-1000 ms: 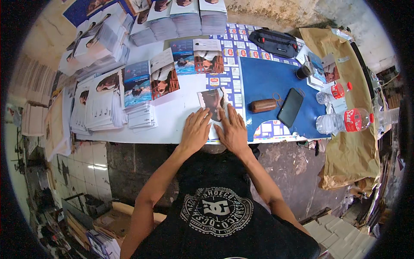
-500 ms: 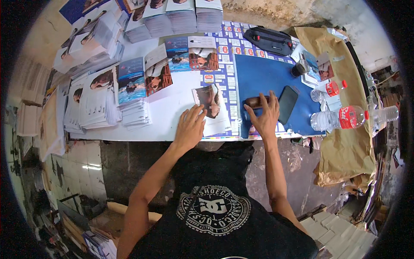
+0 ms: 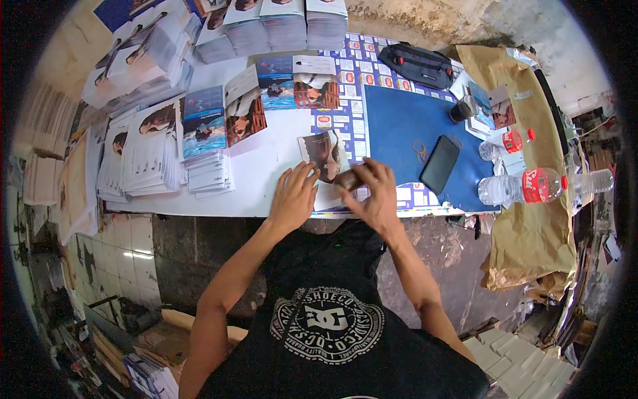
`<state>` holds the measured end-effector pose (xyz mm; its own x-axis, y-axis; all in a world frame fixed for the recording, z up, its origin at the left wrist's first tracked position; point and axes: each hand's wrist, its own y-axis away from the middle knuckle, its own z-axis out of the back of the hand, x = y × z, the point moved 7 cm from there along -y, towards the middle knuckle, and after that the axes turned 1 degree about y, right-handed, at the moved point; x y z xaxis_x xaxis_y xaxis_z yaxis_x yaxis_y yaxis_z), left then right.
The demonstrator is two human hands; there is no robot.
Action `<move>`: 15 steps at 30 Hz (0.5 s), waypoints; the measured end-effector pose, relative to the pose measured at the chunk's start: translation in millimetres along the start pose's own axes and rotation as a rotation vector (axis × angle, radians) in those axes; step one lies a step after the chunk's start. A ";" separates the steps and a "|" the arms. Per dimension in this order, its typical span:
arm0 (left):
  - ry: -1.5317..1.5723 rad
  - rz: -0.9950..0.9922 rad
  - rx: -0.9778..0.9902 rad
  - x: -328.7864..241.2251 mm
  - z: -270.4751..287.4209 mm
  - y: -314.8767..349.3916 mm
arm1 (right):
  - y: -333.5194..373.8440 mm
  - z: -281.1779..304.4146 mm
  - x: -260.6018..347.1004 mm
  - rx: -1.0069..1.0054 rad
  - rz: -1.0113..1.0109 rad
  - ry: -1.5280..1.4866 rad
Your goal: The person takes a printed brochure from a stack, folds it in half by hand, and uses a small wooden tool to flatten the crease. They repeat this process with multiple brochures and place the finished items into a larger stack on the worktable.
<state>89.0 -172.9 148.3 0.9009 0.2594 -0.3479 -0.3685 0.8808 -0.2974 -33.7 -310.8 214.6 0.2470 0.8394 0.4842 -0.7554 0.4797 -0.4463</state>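
Note:
A printed sheet or leaflet with a photo of a person lies in front of me near the table's front edge. My left hand rests on its left side, fingers stretched out and flat. In my right hand is a smooth dark brown rounded block, perhaps wooden, gripped between thumb and fingers. The block is at the sheet's right side, and its underside is hidden. To the right, a black phone lies on a blue mat, beside thin brown rubber bands.
Stacked leaflets fill the table's left side, with taller stacks behind. Unfolded blue and red leaflets lie nearer. At right are plastic bottles, a dark drink cup and brown paper. A black bag lies at the back.
My right hand has moved left from the blue mat to the sheet, carrying the brown block. The rubber bands on the mat are now uncovered. My left hand has stayed in place.

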 end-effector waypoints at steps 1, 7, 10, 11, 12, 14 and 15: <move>-0.003 0.007 0.002 1.5 0.1 0.0 | 3.8 -7.8 12.7 0.051 0.021 0.019; -0.017 -0.013 -0.006 1.4 2.5 -0.7 | -33.4 -50.8 -5.4 -0.045 0.049 0.089; 0.013 -0.004 0.006 -1.9 2.3 -2.3 | -73.6 -68.5 -25.8 -0.042 0.028 0.126; 0.010 -0.009 0.004 -3.1 1.9 -1.9 | -85.1 -72.8 -27.2 -0.028 0.028 0.112; 0.020 -0.005 0.001 -3.9 -0.2 -1.5 | -90.3 -73.7 -28.6 -0.015 0.028 0.099; 0.026 -0.001 -0.002 -4.4 -1.7 -0.4 | -89.3 -72.3 -28.7 -0.004 0.029 0.123; 0.034 0.006 0.020 -3.4 -3.6 1.1 | -87.5 -73.6 -28.2 0.015 0.030 0.144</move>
<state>84.7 -174.3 145.9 0.8901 0.2515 -0.3801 -0.3690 0.8871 -0.2773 70.1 -357.6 184.6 0.3076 0.8817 0.3576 -0.7724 0.4509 -0.4473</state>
